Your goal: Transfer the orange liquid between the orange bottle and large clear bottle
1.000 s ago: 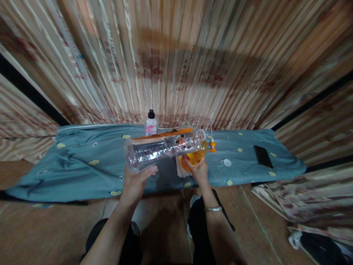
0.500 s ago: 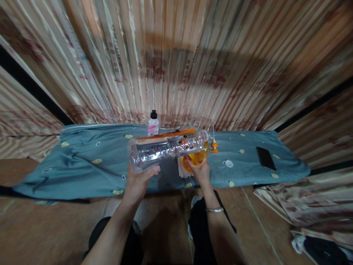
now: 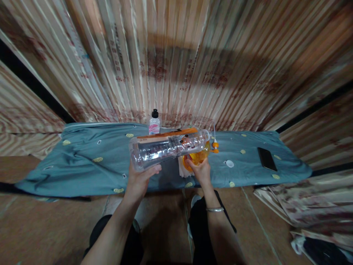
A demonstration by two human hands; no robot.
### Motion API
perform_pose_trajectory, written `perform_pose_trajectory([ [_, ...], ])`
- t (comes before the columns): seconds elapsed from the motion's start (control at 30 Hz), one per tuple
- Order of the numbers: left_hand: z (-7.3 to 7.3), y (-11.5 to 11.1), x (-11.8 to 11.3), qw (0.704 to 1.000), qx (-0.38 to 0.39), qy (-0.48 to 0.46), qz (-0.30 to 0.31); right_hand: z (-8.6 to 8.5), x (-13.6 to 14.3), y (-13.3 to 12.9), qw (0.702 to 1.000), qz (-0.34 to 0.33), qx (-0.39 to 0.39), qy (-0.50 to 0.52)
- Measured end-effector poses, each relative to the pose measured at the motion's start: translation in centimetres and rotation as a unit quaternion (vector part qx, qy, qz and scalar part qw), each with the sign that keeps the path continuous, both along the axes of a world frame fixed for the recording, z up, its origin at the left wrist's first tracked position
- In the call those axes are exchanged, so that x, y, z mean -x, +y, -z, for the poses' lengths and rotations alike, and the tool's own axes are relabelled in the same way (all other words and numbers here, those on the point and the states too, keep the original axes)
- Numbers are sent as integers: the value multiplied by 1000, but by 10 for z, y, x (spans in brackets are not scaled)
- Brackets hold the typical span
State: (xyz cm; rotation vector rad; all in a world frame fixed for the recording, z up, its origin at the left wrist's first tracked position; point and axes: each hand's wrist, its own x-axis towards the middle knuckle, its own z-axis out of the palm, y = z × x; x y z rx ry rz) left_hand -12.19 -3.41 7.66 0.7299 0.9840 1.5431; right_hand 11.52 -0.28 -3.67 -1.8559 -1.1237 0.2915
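Note:
My left hand (image 3: 140,178) is closed round the base end of a large clear bottle (image 3: 165,149) with an orange label. The bottle lies tilted almost level, its neck pointing right over a smaller orange bottle (image 3: 196,158). My right hand (image 3: 202,170), with a silver bangle on the wrist, grips that orange bottle. An orange spray or pump top (image 3: 215,145) with a thin clear tube stands just right of the two necks. The large bottle partly hides the smaller one, and where the openings meet is unclear.
Behind the large bottle stands a small bottle (image 3: 154,126) with a black cap. A white round lid (image 3: 229,163) and a black phone (image 3: 267,159) lie to the right on the green cloth (image 3: 82,162). Striped curtains (image 3: 176,73) hang behind and at both sides.
The view has shifted very slightly. Both hands keep their hold on the bottles, and nothing else has visibly changed.

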Motion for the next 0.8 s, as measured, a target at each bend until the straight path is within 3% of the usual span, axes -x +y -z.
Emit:
perform_pose_trajectory([
  [0.37,-2,-1,-1,1000,9,-2,6,0,0,0,999,11,29,38],
  [0.8,-2,0,0,1000,-2,12,9,3,0,1,1000,15,15,15],
])
